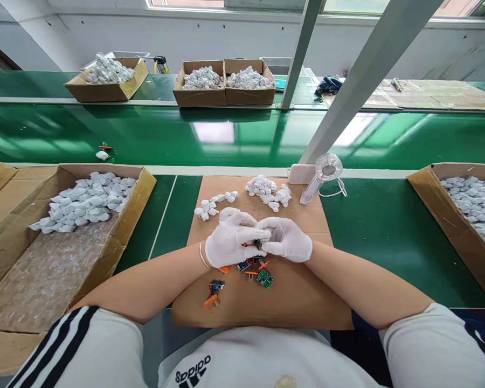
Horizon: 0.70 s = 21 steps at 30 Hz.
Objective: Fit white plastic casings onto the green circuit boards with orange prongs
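Observation:
My left hand (237,237) and my right hand (286,238), both in white gloves, meet above a sheet of brown cardboard (299,299). Their fingers are pinched together around a small circuit board (259,244), mostly hidden by the gloves. Just below lie several more boards with orange plug pieces, among them a green circuit board (264,278) and, to the left, a board with an orange plug piece (213,293). Beyond my hands are small white plastic shells: a pile (262,187) at the centre and a looser group (206,209) to the left.
Large cardboard boxes of white pieces flank me, one left (145,186) and one right (422,180). A clear handheld fan (316,186) stands behind the sheet at right. Across the green conveyor belt (145,132) are more filled boxes (200,97). A slanted metal post (359,75) rises at right.

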{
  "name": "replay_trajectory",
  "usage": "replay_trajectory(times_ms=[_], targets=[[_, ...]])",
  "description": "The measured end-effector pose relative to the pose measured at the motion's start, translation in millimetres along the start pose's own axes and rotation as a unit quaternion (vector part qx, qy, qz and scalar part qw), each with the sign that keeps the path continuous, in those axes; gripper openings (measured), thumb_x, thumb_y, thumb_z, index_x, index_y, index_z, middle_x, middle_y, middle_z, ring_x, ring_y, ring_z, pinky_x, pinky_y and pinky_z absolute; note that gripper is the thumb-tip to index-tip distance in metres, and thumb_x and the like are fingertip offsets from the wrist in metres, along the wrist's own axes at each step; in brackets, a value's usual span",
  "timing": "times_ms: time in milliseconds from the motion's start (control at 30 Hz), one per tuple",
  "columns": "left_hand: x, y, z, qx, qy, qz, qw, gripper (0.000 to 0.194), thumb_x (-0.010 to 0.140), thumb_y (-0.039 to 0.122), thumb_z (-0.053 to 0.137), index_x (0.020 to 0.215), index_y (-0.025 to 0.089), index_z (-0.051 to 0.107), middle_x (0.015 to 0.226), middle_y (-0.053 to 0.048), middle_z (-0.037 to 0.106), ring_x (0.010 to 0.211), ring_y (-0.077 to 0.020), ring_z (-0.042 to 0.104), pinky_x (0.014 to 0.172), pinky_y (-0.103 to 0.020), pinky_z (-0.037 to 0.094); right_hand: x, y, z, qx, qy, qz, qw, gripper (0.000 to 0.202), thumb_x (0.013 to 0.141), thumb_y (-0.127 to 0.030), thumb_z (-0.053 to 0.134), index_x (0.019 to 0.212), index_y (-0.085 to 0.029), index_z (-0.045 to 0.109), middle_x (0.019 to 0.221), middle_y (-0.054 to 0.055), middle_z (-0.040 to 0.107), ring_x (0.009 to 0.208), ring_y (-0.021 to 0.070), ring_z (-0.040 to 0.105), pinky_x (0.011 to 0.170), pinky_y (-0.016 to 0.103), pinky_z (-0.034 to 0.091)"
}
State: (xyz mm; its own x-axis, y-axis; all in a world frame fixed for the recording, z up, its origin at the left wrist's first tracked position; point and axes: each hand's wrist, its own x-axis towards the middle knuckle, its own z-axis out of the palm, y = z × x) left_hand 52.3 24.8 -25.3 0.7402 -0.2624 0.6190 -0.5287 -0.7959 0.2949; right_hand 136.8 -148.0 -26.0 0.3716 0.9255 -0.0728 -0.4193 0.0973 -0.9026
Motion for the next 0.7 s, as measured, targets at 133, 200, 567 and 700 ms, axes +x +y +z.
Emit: replay_trajectory(times_ms=[133, 200, 567, 700], targets=[[1, 3, -1.6, 0.005, 0.01, 0.02, 1.0, 0.026, 0.078, 0.046, 0.068, 0.098, 0.03, 0.066, 0.082, 0.001, 0.065, 0.084, -0.0135, 0.06, 0.083, -0.033, 0.035, -1, 2, 0, 0.015, -0.011, -0.013, 1.0, 0.035, 0.066, -0.024, 0.079, 0.093, -0.016, 0.058, 0.069, -0.002, 0.062, 0.061, 0.0117, 0.059, 0.061, 0.026, 0.049], [3, 4, -4.0, 0.015, 0.018, 0.022, 0.999, 0.022, 0.079, 0.046, 0.067, 0.095, 0.03, 0.067, 0.081, 0.002, 0.065, 0.082, -0.0137, 0.058, 0.082, -0.034, 0.034, -1, 2, -1, 0.03, -0.04, -0.008, 0.999, 0.041, 0.066, -0.027, 0.079, 0.099, -0.016, 0.057, 0.071, -0.001, 0.063, 0.064, 0.0126, 0.06, 0.064, 0.028, 0.049], [5, 10, 2.1, -0.019, 0.039, 0.031, 0.999, 0.026, 0.067, 0.037, 0.068, 0.089, 0.026, 0.061, 0.12, -0.003, 0.064, 0.108, -0.0257, 0.052, 0.089, -0.045, 0.04, -1, -5, 4, -0.102, -0.067, -0.002, 0.993, 0.026, 0.072, -0.025, 0.074, 0.09, -0.017, 0.057, 0.062, -0.006, 0.048, 0.06, 0.0102, 0.047, 0.06, 0.025, 0.045], [2, 12, 3.7, 0.003, 0.094, 0.019, 0.995, 0.016, 0.068, 0.023, 0.068, 0.08, 0.026, 0.058, 0.112, 0.003, 0.067, 0.105, -0.0216, 0.053, 0.085, -0.039, 0.041, -3, -7, 9, -0.147, -0.056, -0.036, 0.987, 0.021, 0.073, -0.028, 0.073, 0.079, -0.017, 0.057, 0.072, -0.001, 0.057, 0.069, 0.0135, 0.055, 0.068, 0.029, 0.049]])
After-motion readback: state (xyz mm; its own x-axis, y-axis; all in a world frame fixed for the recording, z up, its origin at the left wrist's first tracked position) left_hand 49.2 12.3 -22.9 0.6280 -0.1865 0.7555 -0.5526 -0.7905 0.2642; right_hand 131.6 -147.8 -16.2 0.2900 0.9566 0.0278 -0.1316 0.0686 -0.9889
